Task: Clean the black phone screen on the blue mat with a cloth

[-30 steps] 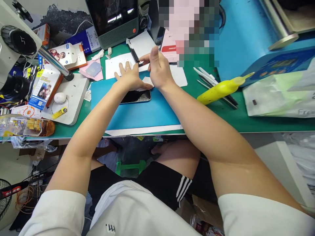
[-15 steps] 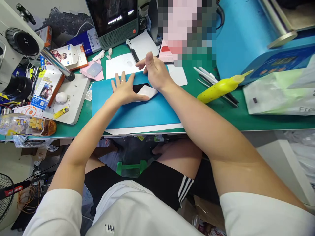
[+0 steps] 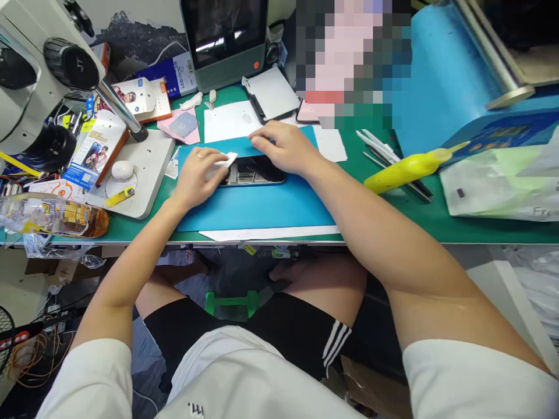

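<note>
A dark smartphone [image 3: 257, 171] lies face up on a blue mat [image 3: 257, 209], its glossy screen showing light reflections. My left hand [image 3: 201, 174] is closed on a folded white wipe [image 3: 230, 158] at the phone's left end. A ring shows on one of its fingers. Over the phone's upper right corner lies my right hand [image 3: 286, 145], thumb and forefinger stretched to the left and slightly apart. It holds nothing that I can see; whether it touches the phone is unclear, and its other fingers are hidden.
A microscope stand [image 3: 144, 169] with a yellow lighter [image 3: 120, 196] on its base is at left, near a bottle [image 3: 87, 221]. A yellow squeeze bottle [image 3: 406, 169] lies over tweezers and pens. Behind stands a screen [image 3: 225, 35]; a blue machine [image 3: 441, 70] fills the right.
My left hand has gone from spread flat over the phone to closed on the white wipe at its left end. My right hand has turned palm down and lowered. More screen shows.
</note>
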Available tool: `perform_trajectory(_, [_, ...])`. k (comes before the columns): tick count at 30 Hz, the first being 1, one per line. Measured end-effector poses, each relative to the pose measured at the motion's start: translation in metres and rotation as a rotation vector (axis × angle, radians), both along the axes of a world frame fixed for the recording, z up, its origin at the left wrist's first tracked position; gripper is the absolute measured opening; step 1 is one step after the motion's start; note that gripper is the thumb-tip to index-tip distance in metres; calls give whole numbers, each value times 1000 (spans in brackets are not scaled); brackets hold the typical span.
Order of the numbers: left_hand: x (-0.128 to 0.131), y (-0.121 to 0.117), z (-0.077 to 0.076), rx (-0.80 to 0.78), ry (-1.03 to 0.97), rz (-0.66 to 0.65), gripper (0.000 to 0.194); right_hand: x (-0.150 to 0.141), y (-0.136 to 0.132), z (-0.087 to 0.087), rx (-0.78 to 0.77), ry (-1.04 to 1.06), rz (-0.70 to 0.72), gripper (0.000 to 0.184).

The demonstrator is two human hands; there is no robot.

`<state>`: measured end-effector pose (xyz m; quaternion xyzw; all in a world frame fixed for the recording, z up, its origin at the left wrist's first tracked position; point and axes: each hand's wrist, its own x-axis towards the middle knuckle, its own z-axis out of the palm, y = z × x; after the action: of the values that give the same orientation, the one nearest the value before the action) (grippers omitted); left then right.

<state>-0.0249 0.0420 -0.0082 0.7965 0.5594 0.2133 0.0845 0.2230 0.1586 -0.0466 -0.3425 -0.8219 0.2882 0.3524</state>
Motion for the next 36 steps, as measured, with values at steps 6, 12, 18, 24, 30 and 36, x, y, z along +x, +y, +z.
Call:
perform_trajectory(6, [-3, 24, 7, -82, 238, -121, 52, -10, -18, 27, 52, -207, 156, 34])
perform_trajectory(12, [-29, 25, 13, -59, 301, -90, 74, -48, -28, 34, 120, -266, 105, 38])
perform_trajectory(18, [-40, 18, 20, -153, 150, -41, 59, -57, -40, 24, 54, -175, 261, 50])
perform_trajectory(24, [-34, 21, 18, -172, 165, -68, 62, -60, -45, 20, 35, -215, 233, 46])
perform_trajectory(30, [-34, 20, 15, -173, 159, -111, 72, -61, -44, 18, 26, -215, 231, 43])
perform_trajectory(36, [-39, 19, 18, -188, 147, -67, 34, -59, -40, 17, -55, -169, 249, 46])
